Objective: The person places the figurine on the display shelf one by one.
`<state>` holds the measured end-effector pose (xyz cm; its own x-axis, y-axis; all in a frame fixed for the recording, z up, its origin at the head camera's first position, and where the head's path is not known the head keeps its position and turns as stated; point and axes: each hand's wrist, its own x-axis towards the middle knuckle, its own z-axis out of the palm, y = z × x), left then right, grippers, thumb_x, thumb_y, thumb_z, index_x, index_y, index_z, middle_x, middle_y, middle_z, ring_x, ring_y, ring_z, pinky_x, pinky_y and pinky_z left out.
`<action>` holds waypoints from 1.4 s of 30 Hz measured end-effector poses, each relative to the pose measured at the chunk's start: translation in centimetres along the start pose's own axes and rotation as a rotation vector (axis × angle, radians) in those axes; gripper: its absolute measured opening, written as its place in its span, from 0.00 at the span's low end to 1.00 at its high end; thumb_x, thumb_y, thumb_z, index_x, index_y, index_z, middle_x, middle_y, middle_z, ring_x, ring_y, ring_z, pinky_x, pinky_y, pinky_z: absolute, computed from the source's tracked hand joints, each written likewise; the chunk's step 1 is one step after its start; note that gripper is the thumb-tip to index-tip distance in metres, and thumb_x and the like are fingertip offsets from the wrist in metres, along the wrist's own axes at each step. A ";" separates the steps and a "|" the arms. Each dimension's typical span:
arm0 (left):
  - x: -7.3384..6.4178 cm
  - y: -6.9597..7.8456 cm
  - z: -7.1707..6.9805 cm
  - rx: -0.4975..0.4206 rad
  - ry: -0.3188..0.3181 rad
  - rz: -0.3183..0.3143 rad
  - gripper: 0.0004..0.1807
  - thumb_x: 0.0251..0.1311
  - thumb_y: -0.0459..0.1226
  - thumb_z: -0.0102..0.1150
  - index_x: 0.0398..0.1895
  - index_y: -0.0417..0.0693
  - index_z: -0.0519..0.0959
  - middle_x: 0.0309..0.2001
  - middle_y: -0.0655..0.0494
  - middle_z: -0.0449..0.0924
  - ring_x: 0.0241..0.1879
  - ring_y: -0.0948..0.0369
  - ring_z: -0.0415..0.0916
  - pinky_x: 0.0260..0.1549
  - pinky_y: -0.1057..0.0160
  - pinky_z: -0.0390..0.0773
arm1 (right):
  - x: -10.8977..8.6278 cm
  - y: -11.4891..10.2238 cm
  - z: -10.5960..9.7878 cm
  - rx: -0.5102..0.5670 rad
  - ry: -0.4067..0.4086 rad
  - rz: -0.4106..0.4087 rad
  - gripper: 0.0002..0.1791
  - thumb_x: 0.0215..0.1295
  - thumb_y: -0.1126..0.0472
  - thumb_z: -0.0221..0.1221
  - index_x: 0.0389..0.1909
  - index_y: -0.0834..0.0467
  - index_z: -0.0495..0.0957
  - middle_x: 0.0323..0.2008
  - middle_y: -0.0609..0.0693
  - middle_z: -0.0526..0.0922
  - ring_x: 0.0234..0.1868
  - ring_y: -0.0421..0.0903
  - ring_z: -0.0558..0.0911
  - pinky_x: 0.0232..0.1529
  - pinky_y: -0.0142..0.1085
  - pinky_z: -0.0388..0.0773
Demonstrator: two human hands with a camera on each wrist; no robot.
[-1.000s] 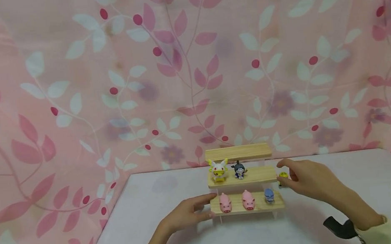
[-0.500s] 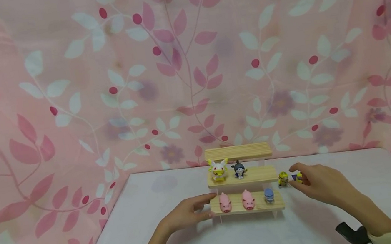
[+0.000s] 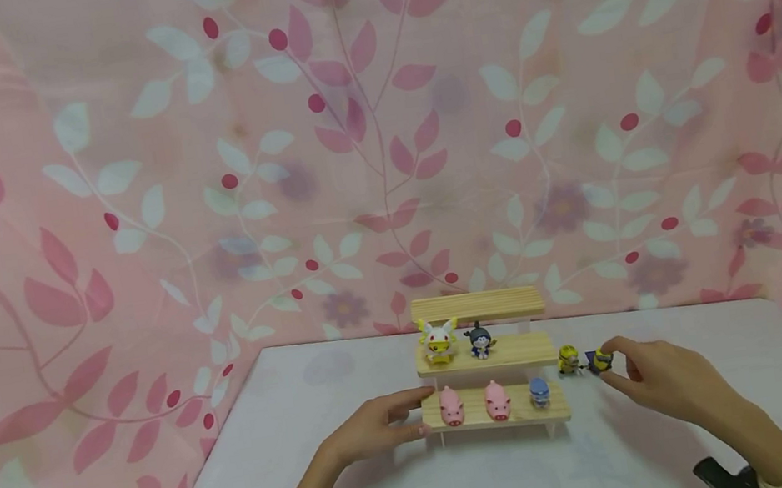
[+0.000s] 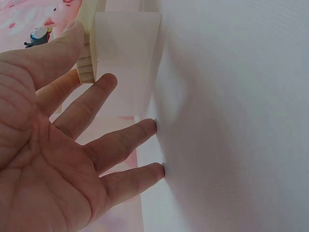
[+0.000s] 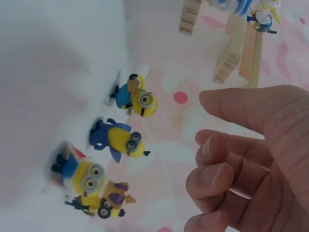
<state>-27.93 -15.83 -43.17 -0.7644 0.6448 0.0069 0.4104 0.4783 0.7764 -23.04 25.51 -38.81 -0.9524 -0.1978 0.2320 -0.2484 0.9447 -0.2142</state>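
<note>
My left hand (image 3: 380, 427) holds the left end of a small wooden tiered display shelf (image 3: 483, 354), thumb at the front edge of the lower board and index finger at its back; the other fingers are spread in the left wrist view. My right hand (image 3: 656, 373) is at a yellow minion figure in dark blue (image 3: 601, 361), fingertips overlapping it. In the right wrist view the thumb stands apart from the bent fingers, with nothing between them. Another minion figure (image 3: 568, 359) stands between that one and the shelf.
On the lower board are two pink pigs (image 3: 496, 401) and a blue figure (image 3: 539, 393). The middle board bears a white-and-yellow figure (image 3: 439, 341) and a dark-haired figure (image 3: 480, 340). More minions (image 5: 91, 179) stand on the white table (image 3: 292, 394), before a flowered pink backdrop (image 3: 422, 146).
My right hand has moved right, away from the shelf's end, uncovering the first minion figure and then more of the second. The left hand has stayed in place.
</note>
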 end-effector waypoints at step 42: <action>0.0 0.1 0.0 0.012 0.000 -0.009 0.30 0.59 0.49 0.59 0.66 0.64 0.66 0.64 0.64 0.64 0.59 0.48 0.67 0.55 0.47 0.68 | -1.1 5.3 1.5 0.018 -0.125 0.118 0.20 0.54 0.52 0.65 0.43 0.58 0.75 0.18 0.45 0.68 0.18 0.42 0.66 0.16 0.35 0.62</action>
<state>-27.86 -15.77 -43.13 -0.7679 0.6406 0.0000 0.4097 0.4912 0.7687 -23.57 30.36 -41.68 -0.9894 -0.1182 0.0845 -0.1359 0.9585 -0.2506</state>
